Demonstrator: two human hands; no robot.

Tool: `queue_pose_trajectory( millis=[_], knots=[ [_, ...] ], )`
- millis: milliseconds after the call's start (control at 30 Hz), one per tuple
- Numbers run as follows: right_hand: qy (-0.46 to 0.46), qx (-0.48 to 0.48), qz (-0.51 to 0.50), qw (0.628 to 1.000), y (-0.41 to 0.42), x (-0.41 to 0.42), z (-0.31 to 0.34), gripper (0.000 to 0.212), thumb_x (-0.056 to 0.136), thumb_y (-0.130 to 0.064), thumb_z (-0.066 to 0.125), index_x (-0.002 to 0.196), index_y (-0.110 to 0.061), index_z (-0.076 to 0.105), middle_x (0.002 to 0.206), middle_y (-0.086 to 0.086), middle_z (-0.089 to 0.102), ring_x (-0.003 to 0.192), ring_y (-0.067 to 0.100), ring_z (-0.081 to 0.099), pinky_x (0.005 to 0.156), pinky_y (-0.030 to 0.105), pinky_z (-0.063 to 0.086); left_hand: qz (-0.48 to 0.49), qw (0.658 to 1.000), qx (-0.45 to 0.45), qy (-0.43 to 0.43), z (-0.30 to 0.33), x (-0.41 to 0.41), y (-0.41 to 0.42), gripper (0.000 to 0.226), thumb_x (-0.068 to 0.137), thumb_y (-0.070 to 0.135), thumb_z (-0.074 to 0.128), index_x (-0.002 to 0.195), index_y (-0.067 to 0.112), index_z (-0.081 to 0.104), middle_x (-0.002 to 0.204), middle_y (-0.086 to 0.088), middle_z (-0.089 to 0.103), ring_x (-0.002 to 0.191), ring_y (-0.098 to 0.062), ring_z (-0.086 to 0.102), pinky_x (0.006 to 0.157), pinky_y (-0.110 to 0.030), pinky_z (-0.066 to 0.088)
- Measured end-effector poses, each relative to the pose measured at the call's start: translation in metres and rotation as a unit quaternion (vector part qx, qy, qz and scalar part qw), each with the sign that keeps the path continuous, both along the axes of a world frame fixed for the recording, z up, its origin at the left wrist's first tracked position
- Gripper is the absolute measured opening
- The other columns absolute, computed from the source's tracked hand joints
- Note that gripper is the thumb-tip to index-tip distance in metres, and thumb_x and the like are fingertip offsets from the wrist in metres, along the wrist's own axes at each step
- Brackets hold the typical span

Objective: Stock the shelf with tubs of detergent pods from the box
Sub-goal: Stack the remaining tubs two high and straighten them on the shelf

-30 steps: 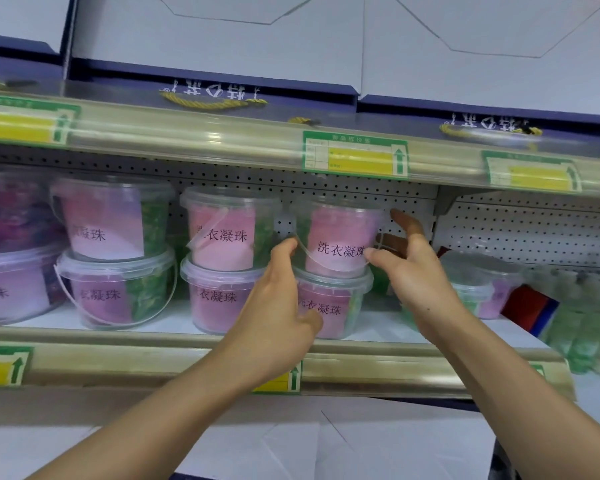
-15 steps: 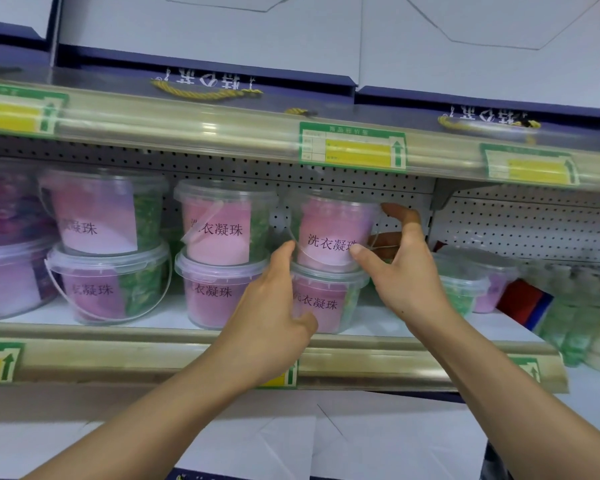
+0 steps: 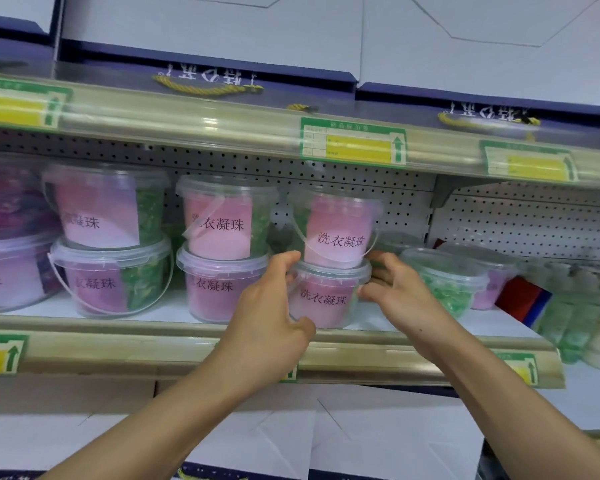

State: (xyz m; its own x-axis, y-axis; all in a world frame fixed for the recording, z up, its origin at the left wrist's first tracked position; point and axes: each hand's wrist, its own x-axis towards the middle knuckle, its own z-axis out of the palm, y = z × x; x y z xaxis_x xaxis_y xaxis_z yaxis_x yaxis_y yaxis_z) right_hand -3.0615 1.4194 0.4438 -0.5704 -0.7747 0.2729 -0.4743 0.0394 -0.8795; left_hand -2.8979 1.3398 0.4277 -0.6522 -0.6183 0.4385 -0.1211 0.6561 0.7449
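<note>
So both hands are up at the shelf (image 3: 174, 311) here, working on the rightmost stack of pod tubs. The left hand (image 3: 269, 320) has its fingers curled round the left side of the lower tub (image 3: 323, 299), thumb down near the bottom edge, index up by the lid rim. The right hand (image 3: 394, 292) sits at 3 o'clock of that same tub, fingers half curled and touching its right wall, loosely cupped rather than clamped. The upper tub (image 3: 336, 230) with the pink label stands on the lower one's lid, its thin clear handle hanging down the front, and neither hand has a clear hold of it.

At 9 o'clock from that stack there's another two-high stack of pink tubs (image 3: 222, 251), then a pink and green pair (image 3: 108, 237) further left. At 3 o'clock, just beside the right hand, a lower tub of green pods (image 3: 444, 282) stands alone. Price tags (image 3: 352, 142) sit on the shelf rail above
</note>
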Motion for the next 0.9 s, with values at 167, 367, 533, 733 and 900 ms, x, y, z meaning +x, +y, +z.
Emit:
queue_pose_trajectory(
  millis=[167,367,533,733,900],
  knots=[
    [-0.002,0.021,0.027,0.999,0.000,-0.005,0.001,0.047,0.088,0.005,0.051,0.121,-0.028,0.045,0.105,-0.015,0.062,0.099,-0.002,0.058,0.086,0.019,0.047,-0.002,0.999,-0.024,-0.022,0.002,0.002,0.007,0.080,0.082,-0.001,0.057,0.146,0.026,0.020,0.147,0.002,0.040,0.134,-0.004,0.036,0.099,-0.012,0.030],
    [-0.003,-0.061,-0.039,0.997,0.002,-0.006,0.017,0.062,0.086,0.006,0.045,0.141,-0.019,0.031,0.127,-0.002,0.054,0.099,0.008,0.053,0.083,0.024,0.045,0.047,0.992,-0.117,-0.020,0.017,0.001,0.007,0.082,0.082,0.011,0.062,0.146,0.029,0.015,0.147,0.007,0.032,0.133,-0.009,0.031,0.104,-0.025,0.031],
    [0.016,-0.074,-0.002,0.997,0.000,0.000,0.030,0.064,0.086,0.012,0.041,0.140,-0.021,0.032,0.094,-0.020,0.059,0.067,-0.009,0.055,0.052,0.006,0.039,0.014,0.998,-0.056,-0.004,0.027,-0.009,0.001,0.083,0.084,0.009,0.060,0.144,0.035,0.010,0.131,0.009,0.039,0.075,0.010,0.042,0.074,-0.016,0.040],
    [0.075,-0.081,-0.027,0.994,-0.005,0.006,0.013,0.064,0.084,0.002,0.053,0.137,-0.027,0.031,0.124,-0.007,0.056,0.115,0.010,0.053,0.100,0.039,0.045,0.017,0.996,-0.091,-0.017,0.021,-0.012,-0.003,0.080,0.082,0.010,0.061,0.145,0.028,0.015,0.146,0.007,0.034,0.124,-0.009,0.041,0.090,-0.017,0.030],
    [0.114,-0.084,-0.019,0.990,-0.003,0.011,0.002,0.068,0.079,0.002,0.056,0.135,-0.030,0.034,0.131,-0.007,0.049,0.119,0.007,0.048,0.104,0.040,0.042,0.014,0.992,-0.115,-0.042,0.013,-0.009,-0.006,0.086,0.084,0.012,0.061,0.148,0.031,0.007,0.153,0.011,0.021,0.137,-0.005,0.025,0.100,-0.015,0.023]
  ],
)
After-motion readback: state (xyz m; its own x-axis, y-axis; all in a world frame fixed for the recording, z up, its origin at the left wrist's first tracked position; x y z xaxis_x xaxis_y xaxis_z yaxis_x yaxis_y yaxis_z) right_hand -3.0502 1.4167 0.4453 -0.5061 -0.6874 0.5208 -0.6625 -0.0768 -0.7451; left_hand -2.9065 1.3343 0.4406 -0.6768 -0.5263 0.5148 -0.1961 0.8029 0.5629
